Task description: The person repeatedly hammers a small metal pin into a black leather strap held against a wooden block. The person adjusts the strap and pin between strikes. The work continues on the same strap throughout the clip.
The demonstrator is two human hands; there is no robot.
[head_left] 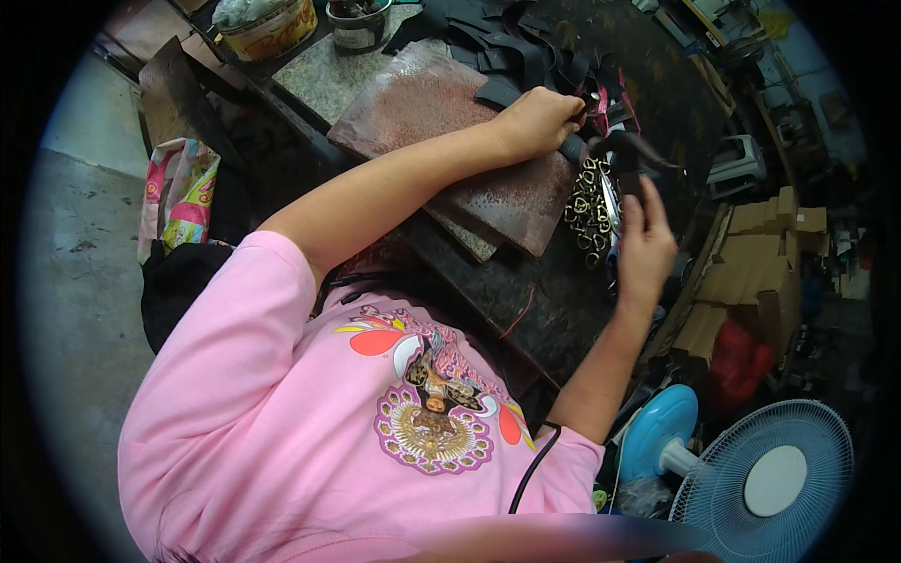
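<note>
Gripping a dark, flexible, leather-like strap [627,169] between thumb and fingers, the right hand [648,233] sits at the worktable's [469,281] right side. The left hand [537,124] has its fingers curled tightly near the strap's upper end; exactly what they pinch is too dark to tell.

Bold red lettering marks the round yellow tub [269,30] at the table's far left. The strap lies between the hands, above a heap of brass-coloured metal rings [589,208]. Its long axis bends: one part drops toward the right hand, while a thin curved end points rightward; whether these are one piece cannot be told.

Silvery scissors [611,205] lie beside the rings, near the right hand. Below the left forearm are flat, rough-faced slabs [413,101], mottled reddish-brown and squared at the corners. Matte black strips [526,54] tangle beyond them.
</note>
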